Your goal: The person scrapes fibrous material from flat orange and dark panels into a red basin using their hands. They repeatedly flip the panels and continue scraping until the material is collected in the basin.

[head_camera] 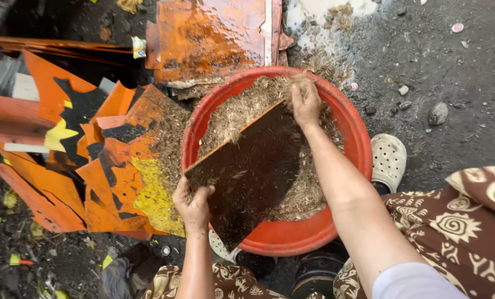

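Board, dark and wet, lies tilted across the red basin, over a heap of straw-like fibre. Left hand clamps its near lower edge; right hand closes on the far top corner, fingers possibly sunk into fibre. Orange torn sheets lie beside the basin, and a white clog sits on the dark ground.

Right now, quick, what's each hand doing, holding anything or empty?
Left hand: closed on the near edge of the dark board.
Right hand: gripping the board's far corner, over the red basin of chaff.
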